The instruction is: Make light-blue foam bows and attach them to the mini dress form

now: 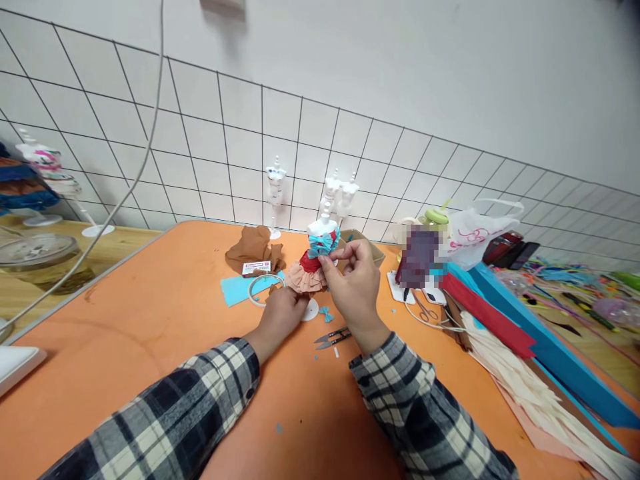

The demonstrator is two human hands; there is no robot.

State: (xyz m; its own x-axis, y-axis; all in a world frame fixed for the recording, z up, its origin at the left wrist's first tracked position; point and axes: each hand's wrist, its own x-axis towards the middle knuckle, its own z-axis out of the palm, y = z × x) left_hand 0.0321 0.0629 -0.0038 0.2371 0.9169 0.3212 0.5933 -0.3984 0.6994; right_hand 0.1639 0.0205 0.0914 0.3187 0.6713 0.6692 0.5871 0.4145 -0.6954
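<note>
A small white mannequin [321, 229] stands on the orange table [150, 320], dressed in a red top, a peach ruffled skirt and blue bows [323, 243]. My left hand [278, 317] is closed low around the mannequin's stand, under the skirt. My right hand [356, 283] pinches at the blue bow on its chest, fingers pressed together. A loose blue bow [326, 313] and small snips [332, 338] lie just in front of the base.
Brown cloth [254, 250], blue paper [240, 288], a white ring and a small box lie left of the mannequin. Three bare mannequins [275, 193] stand by the tiled wall. Red, blue and cream paper sheets [505, 320], scissors and bags crowd the right.
</note>
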